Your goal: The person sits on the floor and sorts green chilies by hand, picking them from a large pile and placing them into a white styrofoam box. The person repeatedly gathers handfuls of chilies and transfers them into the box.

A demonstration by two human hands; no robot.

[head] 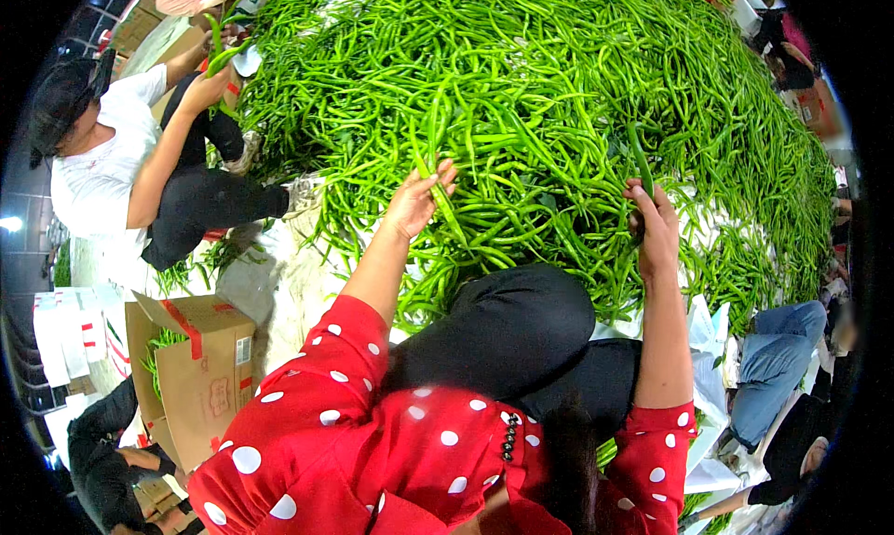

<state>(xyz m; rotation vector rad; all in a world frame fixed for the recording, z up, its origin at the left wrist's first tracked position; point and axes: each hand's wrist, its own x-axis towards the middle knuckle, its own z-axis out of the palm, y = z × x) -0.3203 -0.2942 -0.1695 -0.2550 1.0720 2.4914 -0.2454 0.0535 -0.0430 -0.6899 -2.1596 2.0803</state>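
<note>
A long green chili pepper (450, 217) lies across the fingers of my left hand (413, 205), gripped near its middle under the thumb. My right hand (656, 231) pinches a darker green chili pepper (639, 156), which points up and away from me. Something dark shows at the right palm, too hidden to name. Both hands are above the near side of a broad heap of green chili peppers (531, 67). Peppers reach right up to my bent knee in black trousers (517, 311).
An open cardboard box (209, 388) with peppers inside stands at the left. Beyond it sits a person in a white shirt (112, 158), holding several peppers. White plastic sheeting (709, 395) lies at my right, near another person's jeans (779, 374). White boxes (63, 332) are stacked at far left.
</note>
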